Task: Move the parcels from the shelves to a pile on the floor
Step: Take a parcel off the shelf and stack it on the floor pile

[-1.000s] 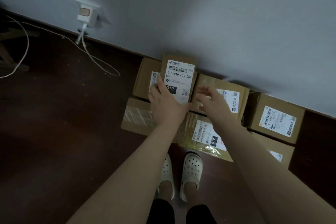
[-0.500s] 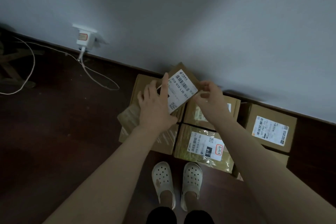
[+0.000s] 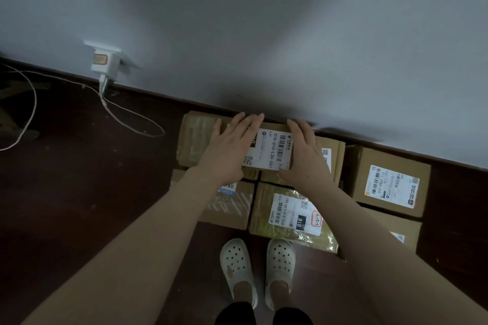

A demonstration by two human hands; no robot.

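left hand [image 3: 228,152]: spread flat on parcel [image 3: 272,149] | right hand [image 3: 303,152]: fingers straight, touching parcel's right side | parcel: atop boxes [image 3: 287,216] by wall [image 3: 264,34]

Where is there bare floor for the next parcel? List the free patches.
Free: the dark floor left of the pile, between the boxes and the white cable; also the strip left of the shoes. Crowded: along the wall boxes sit edge to edge, and the left hand and right hand lie flat on the top parcel.
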